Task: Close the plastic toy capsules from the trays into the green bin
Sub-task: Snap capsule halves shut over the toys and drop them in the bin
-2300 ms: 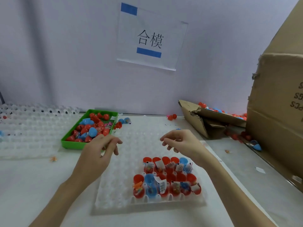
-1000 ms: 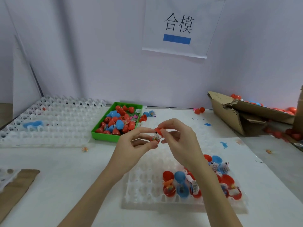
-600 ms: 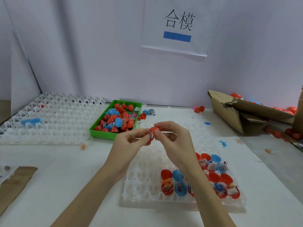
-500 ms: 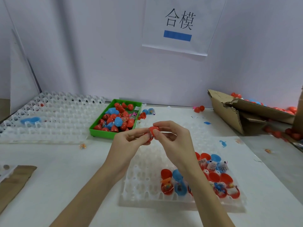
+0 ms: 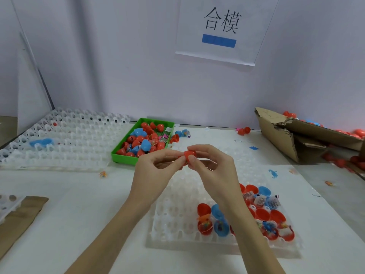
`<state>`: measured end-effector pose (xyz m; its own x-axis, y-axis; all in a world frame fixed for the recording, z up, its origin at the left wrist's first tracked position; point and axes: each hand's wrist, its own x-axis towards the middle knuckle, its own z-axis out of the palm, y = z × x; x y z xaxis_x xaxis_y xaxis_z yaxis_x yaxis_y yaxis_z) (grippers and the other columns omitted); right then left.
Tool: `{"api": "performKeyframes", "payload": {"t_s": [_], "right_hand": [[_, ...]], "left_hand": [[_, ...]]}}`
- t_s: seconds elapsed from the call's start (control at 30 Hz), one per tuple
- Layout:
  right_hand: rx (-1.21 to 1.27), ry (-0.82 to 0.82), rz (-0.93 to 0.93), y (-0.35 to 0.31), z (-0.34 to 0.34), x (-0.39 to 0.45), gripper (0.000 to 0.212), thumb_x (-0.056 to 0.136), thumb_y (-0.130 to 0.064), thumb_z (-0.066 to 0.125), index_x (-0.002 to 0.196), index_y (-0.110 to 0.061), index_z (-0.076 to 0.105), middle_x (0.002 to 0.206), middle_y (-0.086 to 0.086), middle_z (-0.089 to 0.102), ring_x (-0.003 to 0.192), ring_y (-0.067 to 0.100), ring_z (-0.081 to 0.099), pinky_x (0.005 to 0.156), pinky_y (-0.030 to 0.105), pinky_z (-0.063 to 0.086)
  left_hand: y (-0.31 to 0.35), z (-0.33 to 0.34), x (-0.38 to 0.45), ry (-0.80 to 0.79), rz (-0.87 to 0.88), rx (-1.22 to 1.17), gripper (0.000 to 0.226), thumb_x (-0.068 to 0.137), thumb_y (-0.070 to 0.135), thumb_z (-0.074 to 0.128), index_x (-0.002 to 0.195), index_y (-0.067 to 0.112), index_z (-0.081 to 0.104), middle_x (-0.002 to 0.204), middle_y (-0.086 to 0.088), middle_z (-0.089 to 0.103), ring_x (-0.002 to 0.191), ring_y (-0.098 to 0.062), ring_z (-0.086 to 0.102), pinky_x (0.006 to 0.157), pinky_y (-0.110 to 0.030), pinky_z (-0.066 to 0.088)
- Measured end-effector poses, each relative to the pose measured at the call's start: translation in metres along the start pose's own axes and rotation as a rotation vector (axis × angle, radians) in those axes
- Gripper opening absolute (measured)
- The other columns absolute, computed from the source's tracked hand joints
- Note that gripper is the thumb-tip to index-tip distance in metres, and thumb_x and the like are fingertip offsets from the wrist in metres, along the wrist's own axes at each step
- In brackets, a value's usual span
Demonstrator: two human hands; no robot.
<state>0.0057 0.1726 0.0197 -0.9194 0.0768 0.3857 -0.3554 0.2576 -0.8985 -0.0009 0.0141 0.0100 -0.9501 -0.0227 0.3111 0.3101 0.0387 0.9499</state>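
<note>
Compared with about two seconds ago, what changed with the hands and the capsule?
Both hands, then empty above the tray, came together: left hand and right hand now pinch one red capsule, its halves pressed shut. The green bin and clear tray stayed put.

A small assembly workstation: a white bench (image 5: 69, 204) walled by plain partitions, with a printed sign (image 5: 219, 30) above the grip. Left of the grip lie stacked cell trays (image 5: 65, 143); right of it, torn cartons (image 5: 286, 135) spill capsule halves.
</note>
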Motion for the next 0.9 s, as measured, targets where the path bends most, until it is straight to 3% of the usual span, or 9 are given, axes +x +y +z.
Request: {"api": "performKeyframes", "payload": {"t_s": [0.13,0.3,0.4,0.57,0.77,0.9], "right_hand": [[0.066,0.041,0.047,-0.002,-0.001,0.001,0.018,0.091,-0.023,0.077,0.1,-0.037,0.074,0.093,-0.022,0.075,0.091,0.002,0.073,0.076,0.017,0.059],[0.151,0.018,0.118,-0.006,-0.001,0.0,0.014,0.09,-0.023,0.078,0.102,-0.031,0.077,0.093,-0.016,0.077,0.092,0.005,0.074,0.074,0.018,0.06],[0.231,-0.021,0.168,-0.01,-0.003,-0.001,0.015,0.089,-0.022,0.079,0.102,-0.028,0.079,0.095,-0.01,0.078,0.094,0.008,0.075,0.073,0.016,0.058],[0.462,-0.095,0.235,-0.017,-0.008,-0.001,0.022,0.081,-0.033,0.079,0.102,-0.027,0.081,0.105,0.001,0.079,0.103,0.021,0.075,0.082,0.023,0.06],[0.573,-0.11,0.224,-0.017,-0.003,-0.006,0.019,0.09,-0.013,0.077,0.109,-0.015,0.076,0.11,0.009,0.077,0.104,0.028,0.075,0.087,0.027,0.06],[0.772,-0.156,0.275,-0.02,0.006,-0.01,0.028,0.09,-0.008,0.077,0.117,-0.005,0.071,0.121,0.015,0.074,0.114,0.03,0.071,0.092,0.029,0.058]], "left_hand": [[-0.002,0.002,-0.001,-0.073,0.113,0.101,0.023,0.091,0.015,0.078,0.113,0.02,0.077,0.101,0.014,0.078,0.096,-0.008,0.075,0.084,-0.02,0.06],[-0.003,0.004,-0.002,0.018,0.158,0.118,0.035,0.084,0.024,0.084,0.114,0.025,0.065,0.097,0.016,0.073,0.094,-0.011,0.073,0.081,-0.018,0.058],[-0.003,0.0,-0.001,0.016,0.214,0.131,0.03,0.082,0.033,0.081,0.109,0.024,0.071,0.098,0.015,0.073,0.094,-0.013,0.072,0.081,-0.021,0.059],[-0.002,-0.003,0.001,0.015,0.272,0.02,0.03,0.085,0.019,0.08,0.114,0.015,0.075,0.102,0.009,0.077,0.099,-0.02,0.074,0.088,-0.024,0.06],[0.001,-0.003,0.0,-0.047,0.31,-0.065,0.037,0.099,0.006,0.066,0.133,0.02,0.07,0.13,0.007,0.072,0.125,-0.019,0.065,0.104,-0.027,0.053],[0.005,-0.002,-0.001,-0.096,0.293,-0.071,0.04,0.103,0.018,0.062,0.141,0.032,0.064,0.139,0.011,0.065,0.136,-0.02,0.056,0.111,-0.035,0.048]]}}
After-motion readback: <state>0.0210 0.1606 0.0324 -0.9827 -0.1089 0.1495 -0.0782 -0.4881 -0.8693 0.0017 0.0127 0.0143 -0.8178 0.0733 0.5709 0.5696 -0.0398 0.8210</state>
